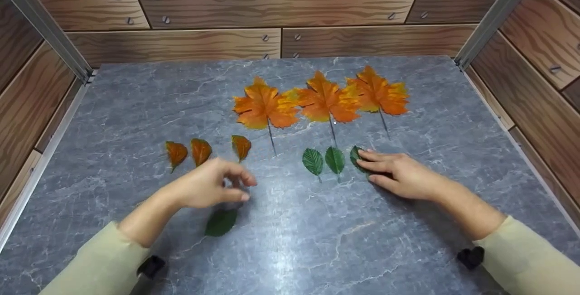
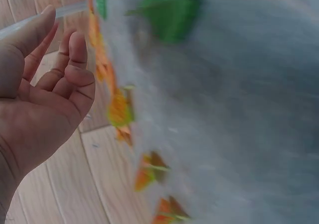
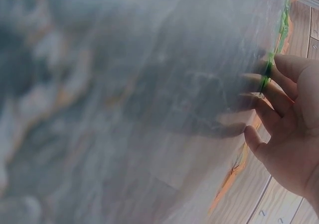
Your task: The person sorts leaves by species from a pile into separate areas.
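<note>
My left hand hovers over the table with its fingers loosely bent and nothing in them; the left wrist view shows the bare palm. Just below it in the head view lies a single dark green leaf. With its fingers extended, my right hand touches the rightmost green leaf of a row and partly covers it. Beside that leaf lie a middle green leaf and a left green leaf. Three small orange-brown leaves lie beyond my left hand, one partly hidden by it.
Three large orange maple leaves with dark stems lie in a row across the back of the grey marbled table. Wood-patterned walls with metal corner posts stand at the back and both sides.
</note>
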Demonstrator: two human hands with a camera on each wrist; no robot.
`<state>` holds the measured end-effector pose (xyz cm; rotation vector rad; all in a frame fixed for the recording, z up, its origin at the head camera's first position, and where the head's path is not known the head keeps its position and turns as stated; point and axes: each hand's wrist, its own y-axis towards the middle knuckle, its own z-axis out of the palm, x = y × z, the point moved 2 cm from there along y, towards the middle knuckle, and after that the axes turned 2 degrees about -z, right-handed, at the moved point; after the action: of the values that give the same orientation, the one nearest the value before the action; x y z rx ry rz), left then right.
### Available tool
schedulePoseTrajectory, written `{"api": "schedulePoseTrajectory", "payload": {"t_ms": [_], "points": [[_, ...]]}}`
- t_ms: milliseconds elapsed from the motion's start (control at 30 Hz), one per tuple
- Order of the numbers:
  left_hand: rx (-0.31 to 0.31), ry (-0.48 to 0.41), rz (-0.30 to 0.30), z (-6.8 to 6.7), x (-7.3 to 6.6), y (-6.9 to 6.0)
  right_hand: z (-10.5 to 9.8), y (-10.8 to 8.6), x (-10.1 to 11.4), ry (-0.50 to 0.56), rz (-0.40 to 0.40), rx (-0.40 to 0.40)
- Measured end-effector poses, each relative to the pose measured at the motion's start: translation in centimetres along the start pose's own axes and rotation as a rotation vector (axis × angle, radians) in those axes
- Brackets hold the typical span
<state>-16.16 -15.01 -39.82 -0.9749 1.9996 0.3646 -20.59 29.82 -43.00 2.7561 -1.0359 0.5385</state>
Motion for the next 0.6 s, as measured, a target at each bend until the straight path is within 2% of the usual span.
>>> {"api": "schedulePoseTrajectory", "payload": {"t_ms": [100,267,433,600], "points": [[0.004,-0.041,-0.032,0.4,1.3,-1.2,0.0,0.1,0.0,-0.002,0.005,0.002],[0.011,-0.088,-0.059,1.1,2.7,-2.4,0.1,0.1,0.0,-0.004,0.006,0.004],[0.007,-0.091,-0.073,1.6,3.4,-2.8,0.0,0.0,0.0,0.003,0.010,-0.001],[0.008,-0.040,-0.033,1.7,3.5,-2.8,0.0,0.0,0.1,0.005,0.011,-0.008]]}}
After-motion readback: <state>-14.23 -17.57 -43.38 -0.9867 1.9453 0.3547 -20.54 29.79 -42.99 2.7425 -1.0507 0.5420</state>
